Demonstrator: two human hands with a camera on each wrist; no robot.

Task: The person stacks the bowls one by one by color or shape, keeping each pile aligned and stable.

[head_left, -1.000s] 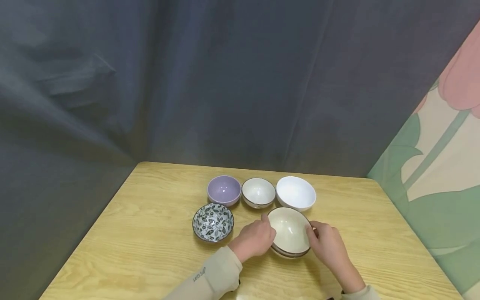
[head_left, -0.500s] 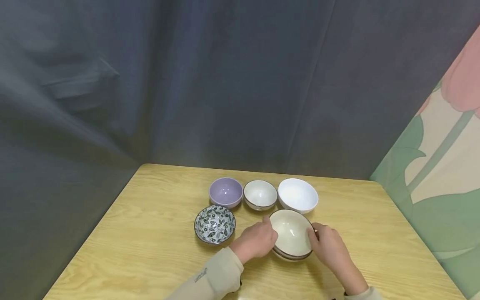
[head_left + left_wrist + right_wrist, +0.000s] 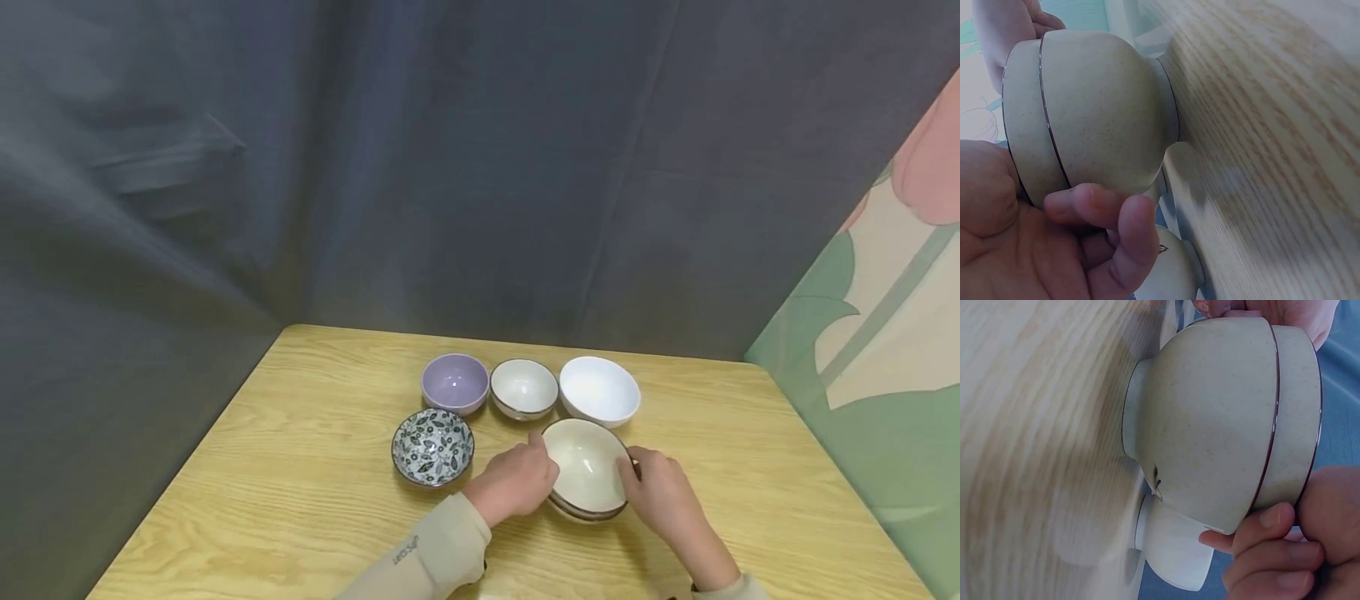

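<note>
Two cream bowls with dark brown rims are nested one in the other at the front of the bowl group. My left hand grips the left side of the stack at the rim, thumb over the edge. On the right side, my right hand pinches the rim, with curled fingers outside. The right wrist view shows the upper bowl's band standing above the lower bowl. The foot of the lower bowl is at the tabletop; whether it touches is hard to tell.
Behind the stack stand a purple bowl, a small off-white bowl with a dark rim, and a white bowl. A leaf-patterned bowl sits to the left. Dark curtain hangs behind the wooden table.
The head view has shifted slightly. Both hands keep their hold on the nested bowls, and the other bowls stay in place.
</note>
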